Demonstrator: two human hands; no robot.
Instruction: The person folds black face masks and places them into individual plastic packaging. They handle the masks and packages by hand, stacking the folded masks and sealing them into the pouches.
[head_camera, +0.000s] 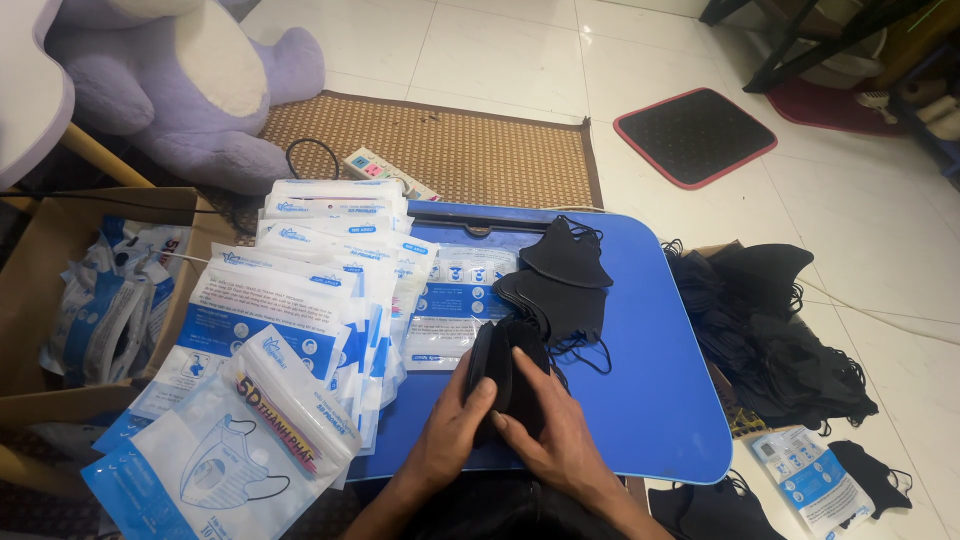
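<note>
Both my hands hold a small stack of folded black face masks (505, 372) over the near edge of a blue table (660, 380). My left hand (452, 432) grips the stack's left side. My right hand (557, 428) lies over its right side with fingers spread on top. Just beyond the stack, more black masks (560, 280) lie piled on the table. A clear pouch with blue print (450, 300) lies flat to their left.
A fanned heap of white-and-blue mask pouches (290, 310) covers the table's left side. A cardboard box (40, 300) with more pouches stands far left. Loose black masks (770, 320) fill a box on the right. A purple plush toy (180, 90), a power strip (385, 170) and mats lie behind.
</note>
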